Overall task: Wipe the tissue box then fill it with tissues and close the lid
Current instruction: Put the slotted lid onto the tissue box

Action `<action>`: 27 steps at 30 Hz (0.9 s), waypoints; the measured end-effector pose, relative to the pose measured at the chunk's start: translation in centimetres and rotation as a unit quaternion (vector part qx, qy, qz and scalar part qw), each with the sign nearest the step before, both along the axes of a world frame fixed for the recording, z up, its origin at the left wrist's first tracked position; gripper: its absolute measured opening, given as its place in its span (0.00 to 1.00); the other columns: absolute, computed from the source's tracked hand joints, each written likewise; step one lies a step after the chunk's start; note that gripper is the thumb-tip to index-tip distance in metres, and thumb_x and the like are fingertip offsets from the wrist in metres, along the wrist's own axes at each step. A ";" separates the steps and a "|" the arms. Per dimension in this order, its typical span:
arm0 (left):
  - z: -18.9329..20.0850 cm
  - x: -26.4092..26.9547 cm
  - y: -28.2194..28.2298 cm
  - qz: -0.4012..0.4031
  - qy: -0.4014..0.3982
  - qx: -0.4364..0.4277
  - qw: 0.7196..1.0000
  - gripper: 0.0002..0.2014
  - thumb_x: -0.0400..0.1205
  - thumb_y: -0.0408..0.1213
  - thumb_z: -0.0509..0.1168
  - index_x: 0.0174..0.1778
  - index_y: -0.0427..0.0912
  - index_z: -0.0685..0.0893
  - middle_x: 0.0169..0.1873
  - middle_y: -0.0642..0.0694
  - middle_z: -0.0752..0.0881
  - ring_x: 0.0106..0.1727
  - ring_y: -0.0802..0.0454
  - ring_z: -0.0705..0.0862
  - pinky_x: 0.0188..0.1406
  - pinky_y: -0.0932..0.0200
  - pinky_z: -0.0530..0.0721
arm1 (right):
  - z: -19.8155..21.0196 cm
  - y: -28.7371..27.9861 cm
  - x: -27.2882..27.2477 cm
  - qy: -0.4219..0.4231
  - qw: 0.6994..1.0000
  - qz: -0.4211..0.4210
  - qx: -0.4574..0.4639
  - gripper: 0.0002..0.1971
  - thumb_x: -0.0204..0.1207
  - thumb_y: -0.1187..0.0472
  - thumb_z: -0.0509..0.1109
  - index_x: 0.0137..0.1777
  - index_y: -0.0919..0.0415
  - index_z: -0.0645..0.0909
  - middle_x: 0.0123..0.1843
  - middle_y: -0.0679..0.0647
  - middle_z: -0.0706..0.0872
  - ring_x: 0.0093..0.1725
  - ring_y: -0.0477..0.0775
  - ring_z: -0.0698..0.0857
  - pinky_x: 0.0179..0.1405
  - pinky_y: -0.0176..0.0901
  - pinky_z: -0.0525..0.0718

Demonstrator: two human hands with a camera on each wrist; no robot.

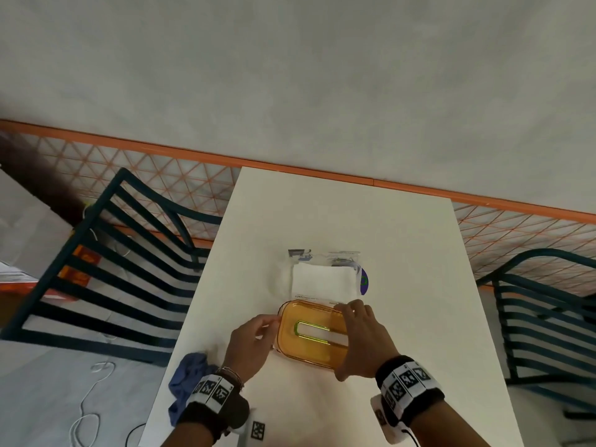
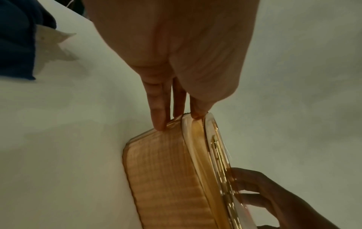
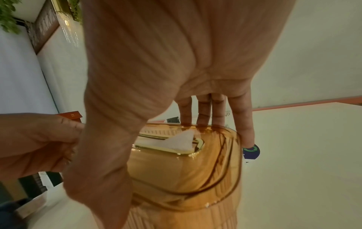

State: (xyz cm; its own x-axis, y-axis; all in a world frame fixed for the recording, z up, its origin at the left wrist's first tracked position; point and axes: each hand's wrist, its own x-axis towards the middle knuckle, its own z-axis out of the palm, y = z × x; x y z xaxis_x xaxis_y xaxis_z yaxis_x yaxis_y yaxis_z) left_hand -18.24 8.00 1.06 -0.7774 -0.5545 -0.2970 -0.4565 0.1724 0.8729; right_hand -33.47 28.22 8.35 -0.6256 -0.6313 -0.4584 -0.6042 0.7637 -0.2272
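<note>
- The amber tissue box (image 1: 311,337) sits on the white surface (image 1: 403,253) right in front of us, lid (image 3: 186,167) on, a white tissue (image 3: 183,141) poking from the slot.
- Our right hand (image 1: 362,338) spans the lid's right end, grip grasping it, fingers (image 3: 245,124) over the far edge.
- Our left hand (image 1: 250,345) pinches the box's left end with its fingertips (image 2: 158,119).
- Just behind the box: an opened tissue pack (image 1: 322,279).
- A crumpled blue cloth (image 1: 188,382) lies by our left wrist.
- Dark slatted chairs (image 1: 122,262) stand on both sides.
</note>
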 end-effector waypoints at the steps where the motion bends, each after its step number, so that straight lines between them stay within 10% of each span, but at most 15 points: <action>1: 0.2 0.0 0.0 0.016 0.002 0.022 1.000 0.08 0.85 0.43 0.69 0.58 0.53 0.89 0.49 0.58 0.92 0.51 0.56 0.91 0.42 0.53 0.94 | -0.1 -0.2 0.0 0.001 1.000 0.001 0.000 0.65 0.39 0.39 0.87 0.79 0.48 0.59 0.73 0.48 0.65 0.69 0.52 0.70 0.59 0.48 0.87; 12: 1.1 0.0 0.0 0.043 -0.001 0.103 0.994 0.14 0.79 0.32 0.76 0.58 0.52 0.89 0.49 0.56 0.93 0.51 0.53 0.92 0.40 0.49 0.94 | -1.0 -0.2 -0.5 -0.027 0.999 -0.010 -0.020 0.65 0.43 0.39 0.89 0.83 0.45 0.60 0.76 0.45 0.65 0.74 0.52 0.69 0.66 0.51 0.84; 15: 1.1 -0.3 -0.1 0.035 -0.026 0.085 0.995 0.17 0.79 0.36 0.77 0.63 0.50 0.86 0.52 0.55 0.91 0.50 0.56 0.91 0.41 0.55 0.94 | -1.8 1.9 0.0 0.004 0.995 -0.059 -0.078 0.47 0.55 0.45 0.86 0.77 0.45 0.72 0.74 0.42 0.72 0.70 0.49 0.73 0.59 0.43 0.85; 19: 1.2 -0.7 0.2 -0.055 -0.037 -0.127 0.990 0.19 0.80 0.45 0.74 0.67 0.56 0.83 0.61 0.60 0.83 0.61 0.59 0.82 0.55 0.61 0.85 | -2.7 4.0 1.3 0.079 0.985 -0.085 -0.125 0.21 0.69 0.49 0.80 0.63 0.44 0.85 0.64 0.40 0.82 0.62 0.47 0.79 0.49 0.35 0.84; 27: 3.1 -4.2 2.8 -0.273 0.012 -0.371 0.887 0.15 0.78 0.53 0.69 0.61 0.62 0.88 0.71 0.56 0.78 0.74 0.52 0.73 0.68 0.52 0.79 | -3.0 2.4 2.0 0.119 0.976 -0.072 -0.165 0.10 0.61 0.57 0.84 0.38 0.44 0.88 0.46 0.43 0.85 0.42 0.52 0.81 0.31 0.36 0.79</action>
